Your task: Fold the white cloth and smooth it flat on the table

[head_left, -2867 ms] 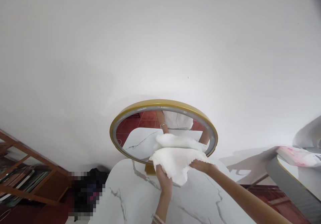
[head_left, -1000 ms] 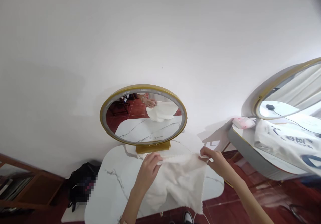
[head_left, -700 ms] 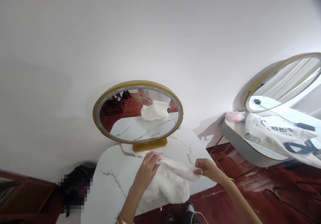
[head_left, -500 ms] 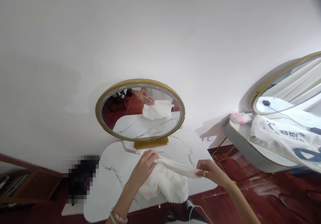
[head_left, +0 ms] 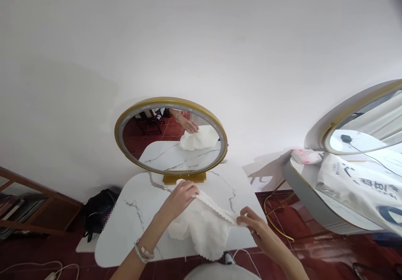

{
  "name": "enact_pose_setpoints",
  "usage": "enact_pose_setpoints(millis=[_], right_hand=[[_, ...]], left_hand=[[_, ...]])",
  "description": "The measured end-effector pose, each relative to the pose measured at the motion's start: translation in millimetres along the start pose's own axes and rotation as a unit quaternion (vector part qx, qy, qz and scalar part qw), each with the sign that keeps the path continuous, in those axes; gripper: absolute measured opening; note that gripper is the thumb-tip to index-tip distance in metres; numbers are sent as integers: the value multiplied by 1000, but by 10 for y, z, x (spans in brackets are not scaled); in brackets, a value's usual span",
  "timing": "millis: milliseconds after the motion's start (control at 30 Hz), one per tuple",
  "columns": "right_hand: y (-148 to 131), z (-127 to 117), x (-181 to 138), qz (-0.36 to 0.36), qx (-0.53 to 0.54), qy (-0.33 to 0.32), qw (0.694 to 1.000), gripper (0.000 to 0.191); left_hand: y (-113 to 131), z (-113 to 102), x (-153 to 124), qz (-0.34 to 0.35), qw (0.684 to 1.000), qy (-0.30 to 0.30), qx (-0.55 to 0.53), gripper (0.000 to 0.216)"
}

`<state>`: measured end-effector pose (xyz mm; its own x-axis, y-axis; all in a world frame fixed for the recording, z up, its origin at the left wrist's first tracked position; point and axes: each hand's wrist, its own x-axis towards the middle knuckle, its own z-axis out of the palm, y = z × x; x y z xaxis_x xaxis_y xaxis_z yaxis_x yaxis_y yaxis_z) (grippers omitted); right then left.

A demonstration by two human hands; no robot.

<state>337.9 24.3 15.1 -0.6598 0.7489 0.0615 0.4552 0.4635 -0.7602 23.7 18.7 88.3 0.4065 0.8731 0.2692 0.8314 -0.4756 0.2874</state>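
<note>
A soft white cloth [head_left: 209,229] with a scalloped edge lies bunched on the marble-patterned white table [head_left: 132,213], its near part hanging over the front edge. My left hand [head_left: 183,196], a bracelet on its wrist, is closed on the far left end of the cloth's top edge. At the right end of that edge my right hand [head_left: 253,223] pinches the cloth between thumb and fingers. The edge runs slanting between both hands, slightly raised. Behind the cloth stands an oval gold-framed mirror [head_left: 171,135], which reflects the cloth and one hand.
On the right is a second table [head_left: 326,204] with a white printed fabric [head_left: 361,183], a pink-and-white packet [head_left: 306,156] and another gold mirror [head_left: 333,131]. A black bag [head_left: 100,206] and a wooden bookshelf [head_left: 47,206] stand left. Cables [head_left: 59,267] lie on the red floor.
My right hand has moved left and slightly down with its end of the cloth. The cloth's near part now hangs lower over the table edge. The view has shifted slightly.
</note>
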Motion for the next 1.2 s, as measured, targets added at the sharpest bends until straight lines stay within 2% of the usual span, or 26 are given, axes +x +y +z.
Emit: enact_pose_setpoints(millis=[133,333,400,500,600,767,900,1000,1067,1200], right_hand=[[124,27,-64,29,-20,14,999,56],[261,-48,-26,35,50,56,997,30],[296,-122,-19,41,59,67,995,33],[344,-269,-9,48,51,76,995,41],[375,-447,21,60,37,110,991,37],[311,-831,143,107,2,218,970,36],[116,-1175,191,84,-7,208,975,35],[-69,-1345,106,66,-14,234,970,30],[-184,-1386,-15,50,-11,253,966,27],[-382,-1335,-317,52,24,265,963,23]], left_hand=[[-3,26,77,9,1000,-26,-1,23],[3,93,85,9,999,-34,-34,16],[-74,117,25,-8,999,-36,-28,12],[-243,148,-116,-49,997,-60,-25,24],[-366,134,-229,-115,987,-73,-88,29],[-312,-115,-133,-199,959,-2,-201,34],[-140,-454,-8,-184,968,64,-160,29],[-6,-659,-71,-177,971,100,-123,21],[78,-751,-185,-187,971,89,-122,18],[241,-872,-434,-226,963,20,-147,16]])
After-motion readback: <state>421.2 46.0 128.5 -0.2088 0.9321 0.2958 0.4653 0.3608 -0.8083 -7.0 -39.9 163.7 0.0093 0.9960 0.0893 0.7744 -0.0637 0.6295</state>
